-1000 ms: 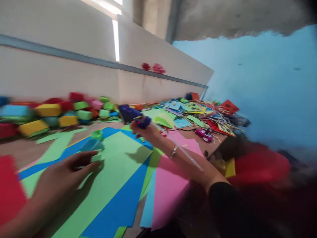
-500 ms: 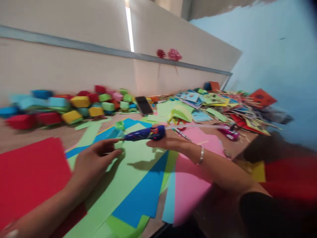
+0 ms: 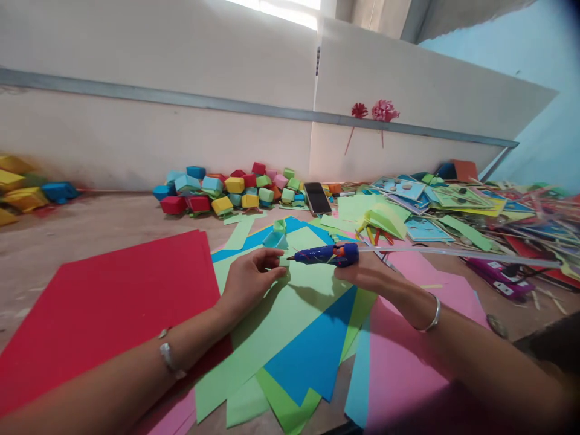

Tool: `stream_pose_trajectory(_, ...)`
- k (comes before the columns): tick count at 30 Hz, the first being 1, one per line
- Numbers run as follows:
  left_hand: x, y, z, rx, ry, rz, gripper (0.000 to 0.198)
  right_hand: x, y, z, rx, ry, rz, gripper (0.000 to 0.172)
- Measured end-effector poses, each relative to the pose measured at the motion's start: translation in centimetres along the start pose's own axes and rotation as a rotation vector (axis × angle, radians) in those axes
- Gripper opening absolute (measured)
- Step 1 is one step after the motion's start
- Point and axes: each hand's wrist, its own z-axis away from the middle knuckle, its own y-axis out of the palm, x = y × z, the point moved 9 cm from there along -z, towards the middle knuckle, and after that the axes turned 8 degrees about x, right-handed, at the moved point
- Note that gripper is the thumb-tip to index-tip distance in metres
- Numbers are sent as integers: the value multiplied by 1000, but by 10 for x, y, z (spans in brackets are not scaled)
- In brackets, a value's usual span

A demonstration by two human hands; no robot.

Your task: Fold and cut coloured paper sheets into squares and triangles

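Note:
My right hand (image 3: 369, 270) is wrapped round a blue hot glue gun (image 3: 317, 255), with a long clear glue stick (image 3: 435, 249) out of its back end. The nozzle points left, at a small light green paper piece (image 3: 284, 261) pinched between the thumb and fingers of my left hand (image 3: 251, 277). Whether the nozzle touches the paper I cannot tell. Just beyond my left fingers stand a small light blue paper box (image 3: 274, 239) and a green one (image 3: 280, 226). Beneath both hands lie light green sheets (image 3: 254, 338) and a blue sheet (image 3: 312, 353).
Red sheets (image 3: 131, 302) lie at left, pink sheets (image 3: 408, 356) at right. Several coloured paper boxes (image 3: 222, 206) line the wall beside a phone (image 3: 318, 199). Scissors (image 3: 383, 257), a purple box-shaped thing (image 3: 498, 278) and a heap of cards (image 3: 471, 199) lie to the right.
The view has swung left, so the scene sits further right and more of the table's left side shows. The glue gun remains in my right hand, its nozzle still by my left fingertips.

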Motion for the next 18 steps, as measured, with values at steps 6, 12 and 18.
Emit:
stream_pose_trajectory(6, -4, 0, 1, 5, 42, -27, 39, 1, 4, -1, 15, -4, 30, 17)
stream_pose_trajectory(12, -4, 1, 2, 9, 48, -49, 38, 2, 9, -1, 22, -21, 57, 15)
stream_pose_trajectory(18, -3, 1, 2, 4, 37, -53, 38, -3, 4, -2, -1, 27, 96, 17)
